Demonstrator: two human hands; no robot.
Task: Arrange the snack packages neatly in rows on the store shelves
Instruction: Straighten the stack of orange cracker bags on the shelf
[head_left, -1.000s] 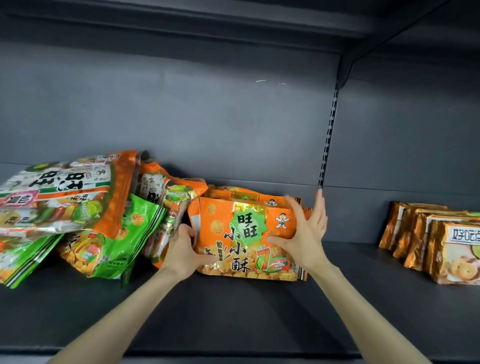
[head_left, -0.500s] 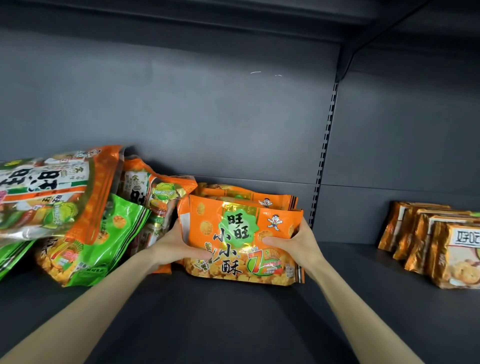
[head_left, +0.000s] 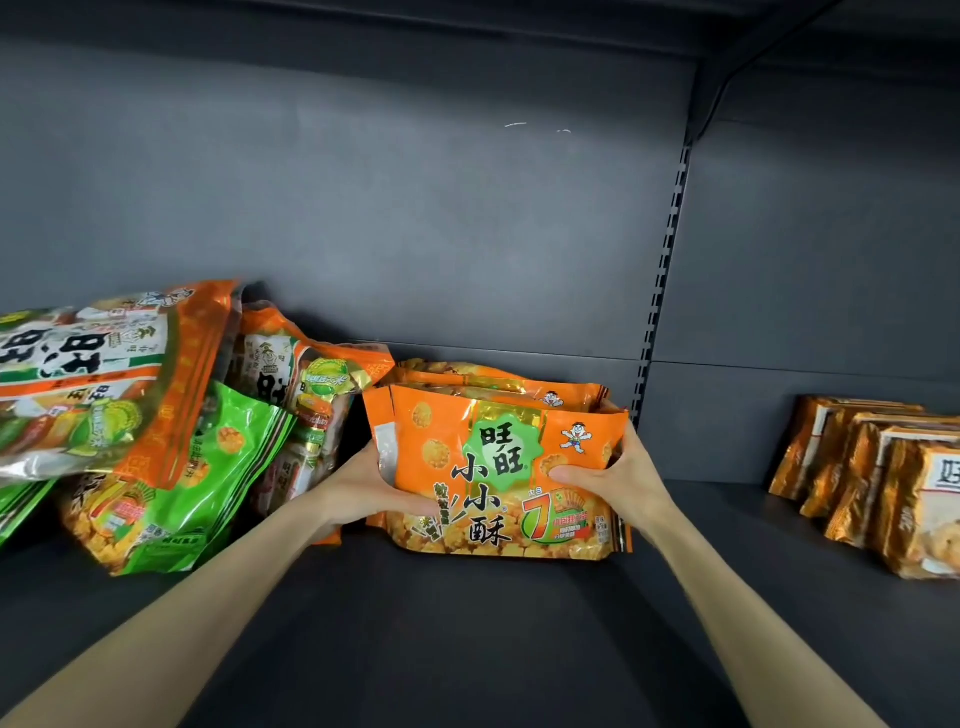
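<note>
**Orange stack squared up on the dark shelf**

A dark grey shelf (head_left: 467, 623) with a matching back panel is seen, a slotted upright (head_left: 662, 291) rising just behind the grip and to its right. At the centre, a stack of orange snack packs (head_left: 498, 467) is held upright on the shelf board, clamped between both hands: the left hand (head_left: 363, 488) is closed on its left edge with the thumb across the front, and the right hand (head_left: 618, 478) is wrapped round its right edge, thumb pressed on the printed face. Several like packs are lined up directly behind the front one, so the two-sided squeeze is judged to be meant to keep them flush and standing as one row.

Left of the grip, a green pack (head_left: 171, 488) and large mixed bags (head_left: 93, 384) are slumped against each other, not yet straightened. Well to the right of the grip, a row of brown-gold packs (head_left: 872, 478) is already stood in line. The centre of the shelf is judged to be partly ordered, with the left heap remaining.
</note>
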